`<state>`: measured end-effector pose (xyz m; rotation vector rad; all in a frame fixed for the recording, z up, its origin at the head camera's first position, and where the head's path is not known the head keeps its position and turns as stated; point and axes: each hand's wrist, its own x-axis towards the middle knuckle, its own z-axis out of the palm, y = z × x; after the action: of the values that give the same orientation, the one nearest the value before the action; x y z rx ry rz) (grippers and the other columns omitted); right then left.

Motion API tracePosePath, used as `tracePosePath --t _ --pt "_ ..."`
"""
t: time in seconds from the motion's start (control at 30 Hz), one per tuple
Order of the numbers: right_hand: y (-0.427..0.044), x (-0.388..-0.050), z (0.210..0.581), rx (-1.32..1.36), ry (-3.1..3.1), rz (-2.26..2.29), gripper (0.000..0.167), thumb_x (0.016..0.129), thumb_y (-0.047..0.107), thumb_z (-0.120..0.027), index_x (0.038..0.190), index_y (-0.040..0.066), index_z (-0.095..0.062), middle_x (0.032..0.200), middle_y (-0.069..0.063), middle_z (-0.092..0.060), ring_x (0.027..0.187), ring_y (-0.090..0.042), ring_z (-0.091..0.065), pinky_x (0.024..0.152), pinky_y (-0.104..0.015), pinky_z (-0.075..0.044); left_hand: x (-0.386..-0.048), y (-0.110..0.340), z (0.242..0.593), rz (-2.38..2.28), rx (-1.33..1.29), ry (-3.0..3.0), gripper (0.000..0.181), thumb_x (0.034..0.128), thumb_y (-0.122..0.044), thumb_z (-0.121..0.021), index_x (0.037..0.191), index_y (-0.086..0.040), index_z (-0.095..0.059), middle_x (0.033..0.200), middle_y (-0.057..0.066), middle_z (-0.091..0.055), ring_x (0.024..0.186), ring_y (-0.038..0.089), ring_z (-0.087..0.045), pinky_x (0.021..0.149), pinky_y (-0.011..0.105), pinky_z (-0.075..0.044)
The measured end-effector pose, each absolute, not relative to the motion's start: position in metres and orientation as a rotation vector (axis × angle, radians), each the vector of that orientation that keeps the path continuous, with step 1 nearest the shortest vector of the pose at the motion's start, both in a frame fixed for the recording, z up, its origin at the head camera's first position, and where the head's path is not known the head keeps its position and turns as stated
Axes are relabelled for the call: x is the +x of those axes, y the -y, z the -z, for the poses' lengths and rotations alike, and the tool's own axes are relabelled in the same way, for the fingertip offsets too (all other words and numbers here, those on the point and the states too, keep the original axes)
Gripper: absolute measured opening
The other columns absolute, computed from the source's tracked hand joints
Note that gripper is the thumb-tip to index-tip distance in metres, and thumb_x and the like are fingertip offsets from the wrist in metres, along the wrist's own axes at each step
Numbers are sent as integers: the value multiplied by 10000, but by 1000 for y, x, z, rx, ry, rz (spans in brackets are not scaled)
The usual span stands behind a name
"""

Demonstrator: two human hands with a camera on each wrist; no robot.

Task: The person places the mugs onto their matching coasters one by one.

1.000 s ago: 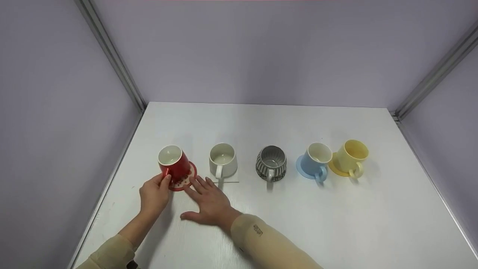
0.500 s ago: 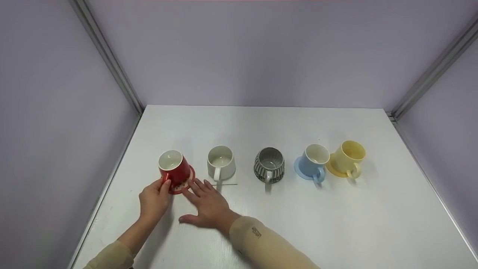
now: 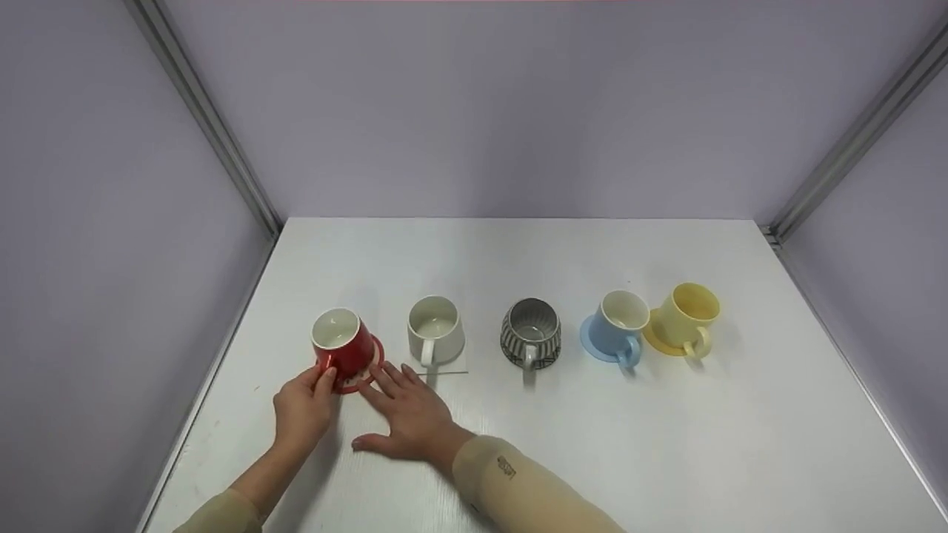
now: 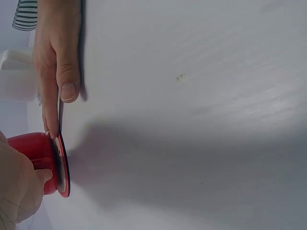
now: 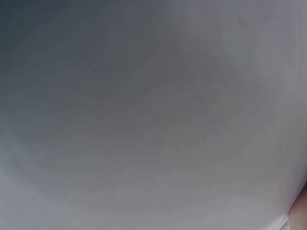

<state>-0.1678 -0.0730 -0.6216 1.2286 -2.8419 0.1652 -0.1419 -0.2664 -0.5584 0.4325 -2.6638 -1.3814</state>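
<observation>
My left hand (image 3: 304,409) grips the handle of a red mug (image 3: 354,354) with a white inside, at the left of the row. Under the mug lies a round red-rimmed coaster (image 3: 377,357), its patterned face partly covered. My right hand (image 3: 412,416) is spread flat on the table, with its forward fingertips at the coaster's near right edge. From the side, the left wrist view has the red mug (image 4: 29,145) upright on the coaster (image 4: 64,165), and the right hand (image 4: 58,48) reaching its rim. Only blurred white surface and a bit of skin appear in the right wrist view.
To the right stand a white mug (image 3: 449,340) on a square white coaster (image 3: 458,366), a grey striped mug (image 3: 546,343) on a dark patterned coaster, a blue mug (image 3: 613,337) on a blue coaster (image 3: 589,339), and a yellow mug (image 3: 676,326) on a yellow coaster (image 3: 654,336).
The head view has tilted, so the table and mugs sit lower in it. Slightly less of the red coaster's pattern shows. Both hands keep their places at the mug and coaster.
</observation>
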Motion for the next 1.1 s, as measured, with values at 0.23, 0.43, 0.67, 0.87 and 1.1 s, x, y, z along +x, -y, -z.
tracePosePath --t 0.23,0.43,0.67,0.87,1.1 --pt "73 -168 620 1235 2859 -173 955 969 869 -267 1706 263 -245 1770 -40 -163 1627 -224 -144 1301 -410 -127 -141 266 559 1371 434 2675 392 1104 -195 -598 1368 89 -654 1165 256 -753 811 246 -616 592 210 -477" --pt "73 -167 620 1233 2862 -191 949 969 868 -269 1705 269 -249 1769 -38 -176 1625 -224 -156 1301 -412 -139 -140 266 558 1364 424 2687 382 1106 -195 -595 1352 88 -664 1150 249 -756 815 245 -618 604 207 -485" --pt "73 -167 622 1229 2850 -199 940 971 861 -296 1703 272 -260 1768 -36 -188 1623 -225 -164 1302 -413 -135 -136 266 560 1297 373 2689 329 1094 -170 -611 1278 86 -707 987 206 -771 754 211 -597 578 206 -467" --pt "74 -166 627 1226 2830 -207 947 967 866 -299 1704 273 -254 1764 -40 -200 1619 -226 -179 1300 -407 -139 -134 267 562 1273 364 2688 310 1093 -166 -611 1240 83 -723 894 164 -752 718 191 -569 558 218 -445" --pt "71 -168 621 1235 2849 -189 950 970 866 -276 1704 263 -252 1769 -46 -172 1624 -238 -155 1300 -416 -134 -139 264 561 1291 409 2701 326 1105 -189 -588 1259 69 -713 991 190 -756 801 245 -596 618 239 -470"
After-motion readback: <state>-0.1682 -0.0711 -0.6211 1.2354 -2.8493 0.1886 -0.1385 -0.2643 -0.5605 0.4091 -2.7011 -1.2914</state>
